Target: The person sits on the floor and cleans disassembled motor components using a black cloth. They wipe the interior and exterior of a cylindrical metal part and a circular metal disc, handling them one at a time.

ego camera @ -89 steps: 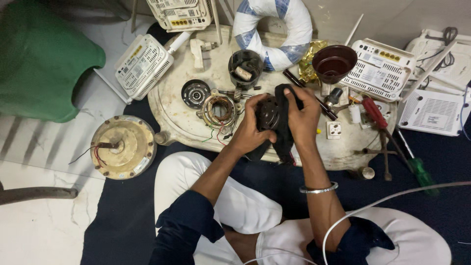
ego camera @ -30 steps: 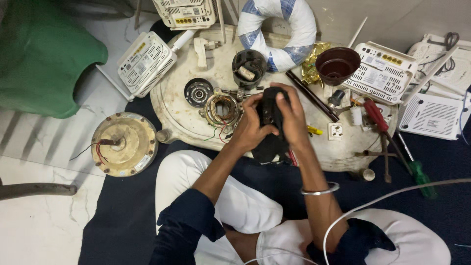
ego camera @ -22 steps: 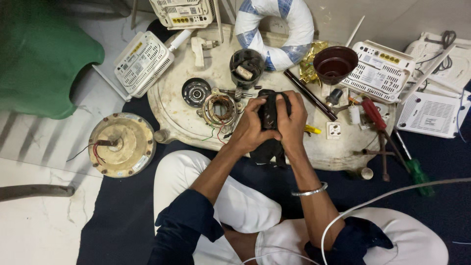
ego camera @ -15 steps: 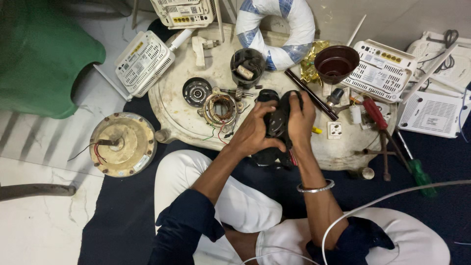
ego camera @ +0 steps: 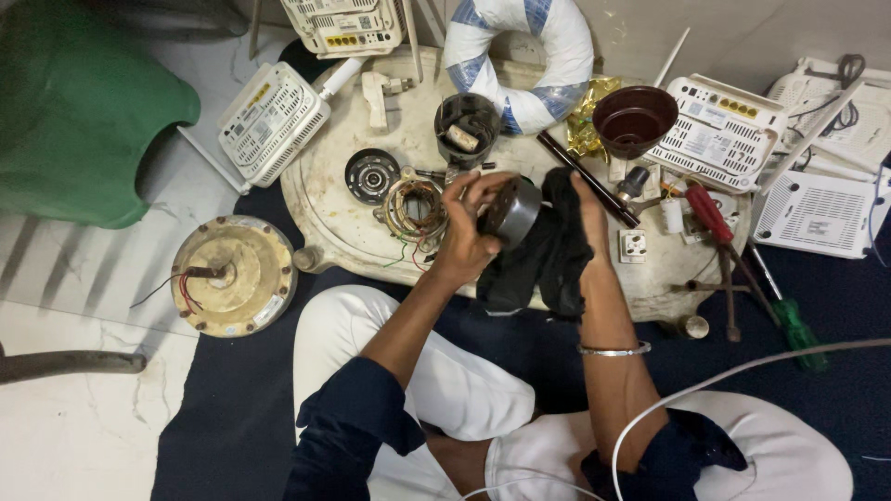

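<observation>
A round grey motor part (ego camera: 510,211) is gripped by the left hand (ego camera: 467,232) and rubbed with a black cloth (ego camera: 549,250) clutched in the right hand (ego camera: 588,211), above the near tray (ego camera: 325,199); wiping appears unfinished, with other parts lying disassembled.

1 head view, looking steeply down, near hands and cluttered round tray (ego camera: 325,199)

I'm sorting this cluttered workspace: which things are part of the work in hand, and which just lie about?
In hand:
left hand
right hand
round metal part
black cloth

Lying about:
copper winding
brown bowl
red-handled screwdriver
white routers
round fan housing
</observation>
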